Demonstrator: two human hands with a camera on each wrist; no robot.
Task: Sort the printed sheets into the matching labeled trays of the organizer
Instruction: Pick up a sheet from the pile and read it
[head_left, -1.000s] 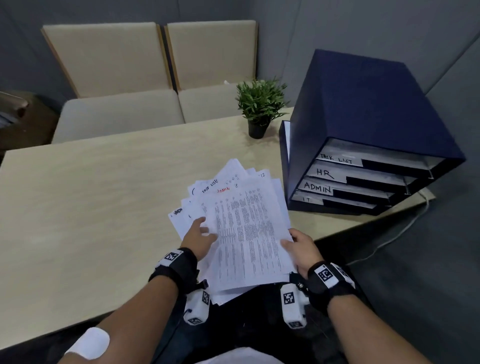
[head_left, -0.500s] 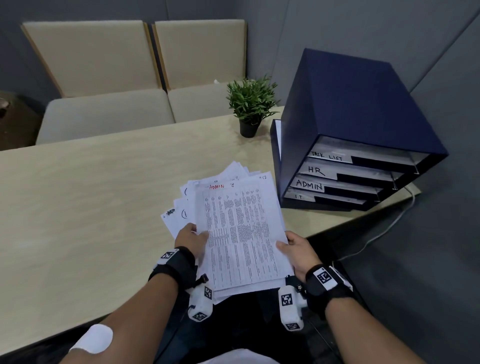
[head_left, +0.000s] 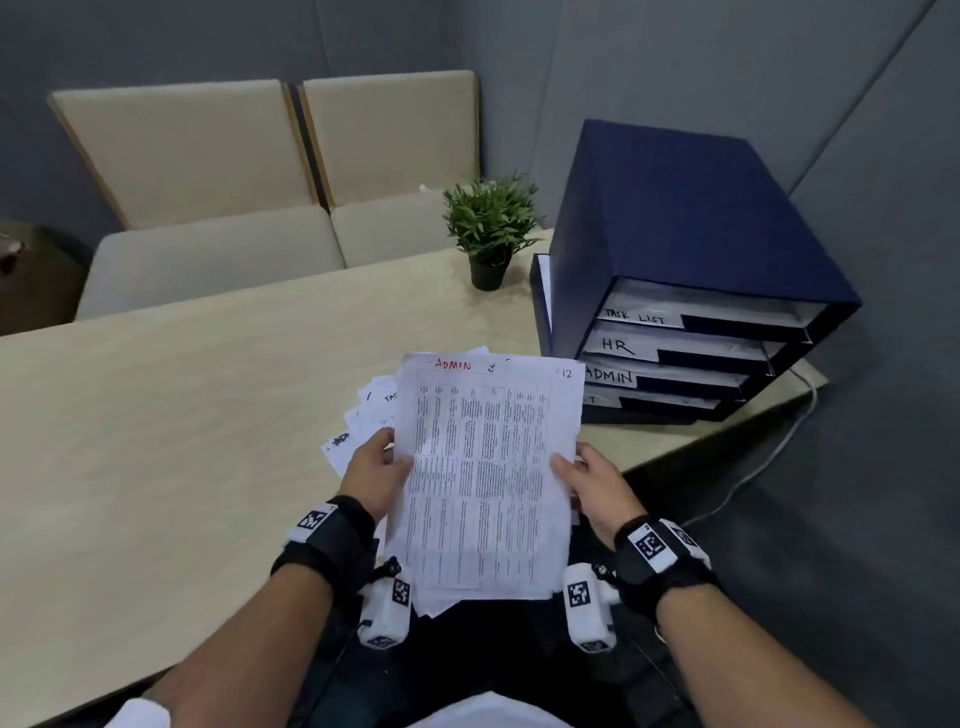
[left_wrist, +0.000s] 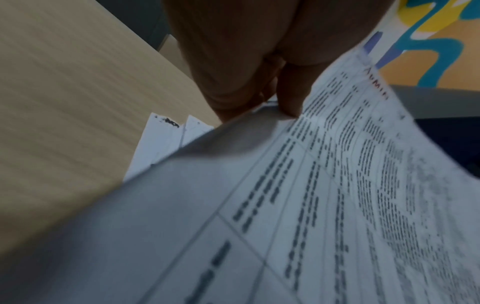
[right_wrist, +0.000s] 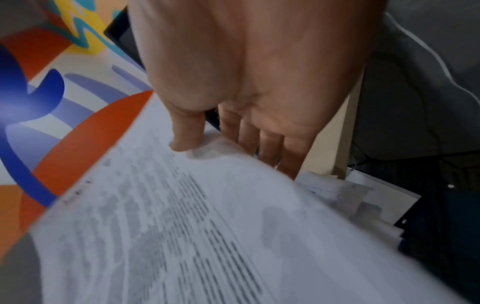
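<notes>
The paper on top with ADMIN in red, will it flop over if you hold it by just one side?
Probably. The ADMIN sheet is thin and already curves in the wrist views, though the left hand and right hand pinch its two edges. It looks light, so it could slide off the fanned sheets beneath.

Left hand (head_left: 375, 474), right hand (head_left: 592, 486): thumbs pinching.

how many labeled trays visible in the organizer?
4, stacked in the blue organizer: TASK LIST tray on top, HR tray below it, ADMIN tray third, bottom tray, whose label is partly hidden by the held ADMIN sheet.
</notes>
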